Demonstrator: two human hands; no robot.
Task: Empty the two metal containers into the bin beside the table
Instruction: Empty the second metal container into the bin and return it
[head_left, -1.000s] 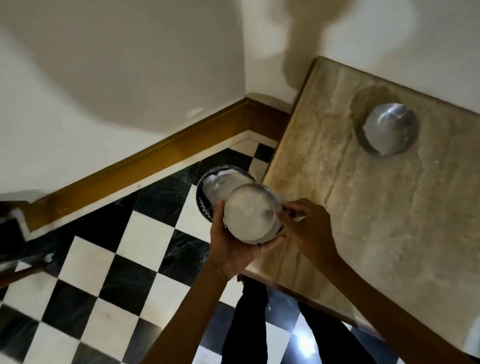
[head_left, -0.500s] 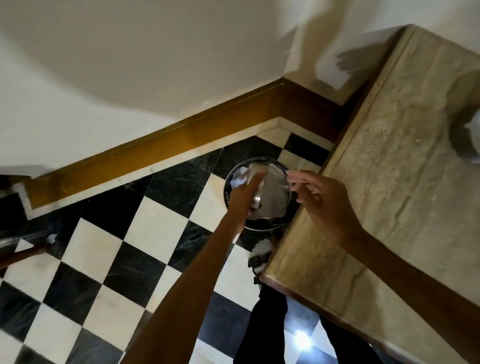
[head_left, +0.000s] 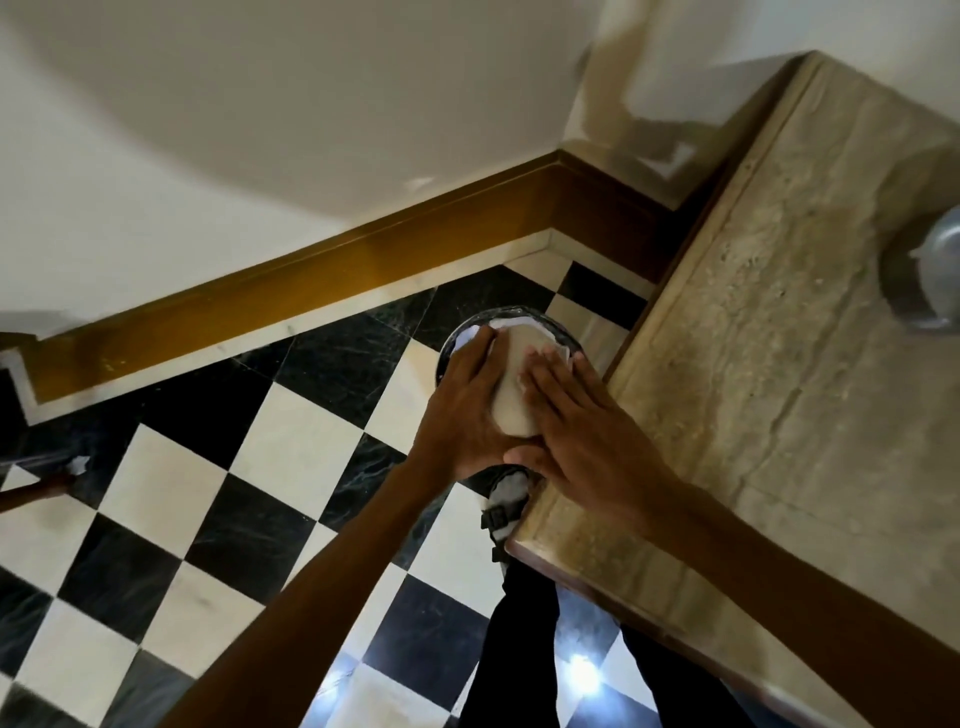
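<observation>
A round metal container is turned upside down over the black bin on the floor beside the table. My left hand grips its left side. My right hand lies flat with spread fingers on its upturned base. White scraps show inside the bin behind the container. The second metal container stands on the stone table at the right edge of view, partly cut off.
The bin sits in the corner between the table's left edge and a wall with a brown skirting board. Black-and-white checkered floor spreads to the left. My sandalled foot and dark trouser legs stand below the table corner.
The container has gone from tilted over the bin to fully upside down. My right hand, which hovered beside it, now presses flat on its base. The view shifted down and left.
</observation>
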